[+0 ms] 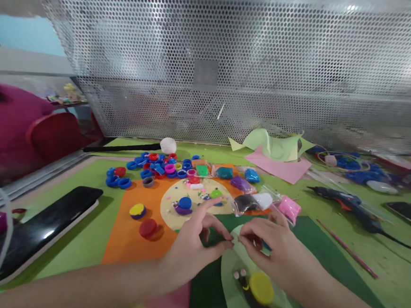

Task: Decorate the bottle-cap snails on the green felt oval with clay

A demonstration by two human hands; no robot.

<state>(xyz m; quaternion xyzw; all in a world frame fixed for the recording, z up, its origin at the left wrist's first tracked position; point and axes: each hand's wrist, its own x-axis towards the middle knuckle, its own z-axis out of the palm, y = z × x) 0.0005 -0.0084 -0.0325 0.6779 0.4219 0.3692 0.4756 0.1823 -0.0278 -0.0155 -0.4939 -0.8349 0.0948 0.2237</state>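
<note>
My left hand (199,236) is closed in a pinch, thumb and forefinger meeting over a pale green paper circle (229,274). Facing it, fingertips almost touching, my right hand (275,240) pinches too. Whatever sits between the fingertips is too small to make out. Below them on the circle lies a snail figure with a yellow bottle cap (261,288) as its shell and a dark clay body (257,306). Some blue shows partly hidden under my right hand. Beyond my left hand, a cream circle (168,196) carries several cap snails, one with a blue cap (185,202).
Bottle caps (161,167) are heaped at the back, with clay packets (246,202) right of them. A glue gun (347,205) and a thin stick (347,248) lie right. At left is a black device (53,227). A perforated metal panel (234,56) stands behind.
</note>
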